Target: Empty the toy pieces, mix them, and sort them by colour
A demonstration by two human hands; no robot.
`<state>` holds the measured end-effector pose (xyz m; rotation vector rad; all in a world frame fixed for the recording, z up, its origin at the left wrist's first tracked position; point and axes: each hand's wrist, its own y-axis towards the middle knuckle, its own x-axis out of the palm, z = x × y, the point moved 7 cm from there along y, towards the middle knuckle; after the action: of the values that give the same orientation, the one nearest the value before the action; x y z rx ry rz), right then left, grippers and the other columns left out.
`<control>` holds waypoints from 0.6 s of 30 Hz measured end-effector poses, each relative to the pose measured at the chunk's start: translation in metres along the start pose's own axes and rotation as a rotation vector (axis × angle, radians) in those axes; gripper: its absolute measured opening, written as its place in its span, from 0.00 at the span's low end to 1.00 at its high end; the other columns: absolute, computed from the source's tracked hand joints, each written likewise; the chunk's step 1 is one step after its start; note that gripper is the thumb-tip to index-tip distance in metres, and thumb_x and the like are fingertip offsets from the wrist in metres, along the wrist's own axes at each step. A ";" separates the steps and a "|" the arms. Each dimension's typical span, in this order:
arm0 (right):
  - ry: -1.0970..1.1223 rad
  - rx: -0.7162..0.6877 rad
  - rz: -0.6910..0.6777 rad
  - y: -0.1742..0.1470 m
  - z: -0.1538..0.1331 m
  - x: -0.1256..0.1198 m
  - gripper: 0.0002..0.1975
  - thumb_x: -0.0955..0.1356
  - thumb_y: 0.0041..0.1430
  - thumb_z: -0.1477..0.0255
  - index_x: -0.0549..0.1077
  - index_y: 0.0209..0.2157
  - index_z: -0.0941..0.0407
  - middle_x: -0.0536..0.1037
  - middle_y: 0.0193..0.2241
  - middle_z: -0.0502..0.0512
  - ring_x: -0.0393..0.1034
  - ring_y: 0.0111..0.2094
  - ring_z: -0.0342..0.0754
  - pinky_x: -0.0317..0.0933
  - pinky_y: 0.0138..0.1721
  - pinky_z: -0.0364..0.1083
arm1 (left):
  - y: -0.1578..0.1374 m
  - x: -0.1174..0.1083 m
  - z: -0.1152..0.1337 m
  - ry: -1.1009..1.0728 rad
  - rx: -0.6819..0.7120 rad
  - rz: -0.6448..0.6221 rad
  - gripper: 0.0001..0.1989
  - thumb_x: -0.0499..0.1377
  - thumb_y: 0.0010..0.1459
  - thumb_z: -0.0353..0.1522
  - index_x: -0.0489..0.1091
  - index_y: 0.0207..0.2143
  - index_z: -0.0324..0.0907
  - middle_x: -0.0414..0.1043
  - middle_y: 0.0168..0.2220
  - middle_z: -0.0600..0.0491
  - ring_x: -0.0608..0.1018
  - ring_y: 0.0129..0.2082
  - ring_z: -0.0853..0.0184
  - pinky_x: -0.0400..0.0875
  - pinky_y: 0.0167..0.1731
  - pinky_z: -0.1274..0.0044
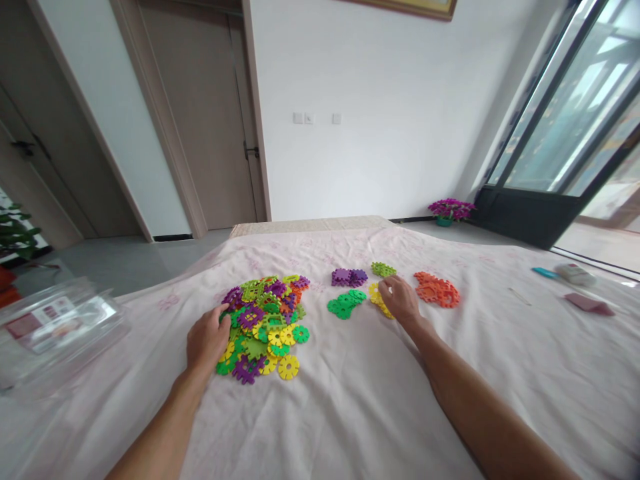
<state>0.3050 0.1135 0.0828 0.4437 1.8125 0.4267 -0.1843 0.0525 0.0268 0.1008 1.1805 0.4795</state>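
Observation:
A mixed heap of plastic building pieces (273,320) in purple, green, yellow and orange lies on the bed cover, some flower-shaped, some square and notched. My left hand (207,337) rests against the heap's left edge, thumb and forefinger apart. Over a small group of yellow flower pieces (375,297), my right hand (399,299) is closed with curled fingers; what its fingertips hold is hidden. Around it are sorted groups: purple pieces (349,277), green flower pieces (345,304), light green pieces (383,269) and orange pieces (437,290).
At the far left lies a clear plastic container (60,333) with a label. Toward the right edge of the pale cover (350,413) are a blue item (545,273), a whitish packet (575,275) and a dusky pink piece (590,304). Potted purple flowers (451,210) stand by the wall.

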 end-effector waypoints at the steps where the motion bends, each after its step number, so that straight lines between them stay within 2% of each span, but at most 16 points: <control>1: -0.036 0.037 -0.020 0.001 0.009 0.000 0.16 0.59 0.61 0.68 0.74 0.25 0.56 0.76 0.32 0.57 0.68 0.34 0.48 0.53 0.32 0.44 | 0.000 0.000 0.000 0.001 0.001 -0.001 0.22 0.46 0.63 0.37 0.69 0.55 0.42 0.74 0.53 0.46 0.75 0.52 0.58 0.67 0.52 0.70; 5: -0.151 0.123 -0.093 0.002 0.032 0.002 0.17 0.61 0.60 0.66 0.77 0.26 0.57 0.77 0.34 0.60 0.68 0.36 0.49 0.52 0.31 0.45 | 0.000 0.000 0.001 0.003 0.001 -0.004 0.22 0.46 0.63 0.37 0.69 0.55 0.41 0.74 0.53 0.46 0.75 0.52 0.57 0.67 0.52 0.69; 9: -0.231 0.148 -0.065 0.001 0.031 -0.001 0.18 0.60 0.62 0.65 0.78 0.29 0.57 0.77 0.37 0.63 0.68 0.40 0.53 0.55 0.37 0.47 | 0.000 0.000 0.001 0.011 -0.001 -0.004 0.23 0.46 0.63 0.37 0.69 0.55 0.41 0.74 0.53 0.46 0.75 0.53 0.58 0.67 0.53 0.70; 13: -0.172 0.042 -0.025 -0.004 0.010 0.001 0.14 0.62 0.62 0.64 0.77 0.40 0.55 0.75 0.44 0.61 0.66 0.46 0.55 0.56 0.44 0.49 | 0.000 0.000 0.001 0.015 0.005 0.000 0.22 0.46 0.64 0.37 0.69 0.55 0.42 0.74 0.53 0.47 0.75 0.53 0.59 0.67 0.52 0.70; 16: -0.087 -0.070 -0.126 -0.009 -0.003 0.016 0.15 0.63 0.62 0.63 0.76 0.45 0.52 0.73 0.50 0.59 0.64 0.51 0.55 0.56 0.46 0.50 | 0.000 0.000 0.000 0.010 0.004 -0.001 0.22 0.46 0.64 0.37 0.69 0.55 0.42 0.74 0.53 0.47 0.75 0.53 0.59 0.67 0.53 0.70; 18: -0.067 -0.106 -0.211 -0.012 -0.006 0.027 0.15 0.62 0.64 0.62 0.76 0.45 0.51 0.74 0.50 0.58 0.64 0.51 0.56 0.56 0.46 0.50 | 0.001 0.001 0.000 0.006 0.004 -0.004 0.22 0.46 0.63 0.37 0.69 0.54 0.42 0.74 0.52 0.47 0.75 0.53 0.59 0.67 0.53 0.70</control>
<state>0.2916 0.1162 0.0565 0.1882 1.7418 0.3553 -0.1847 0.0533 0.0261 0.1008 1.1869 0.4747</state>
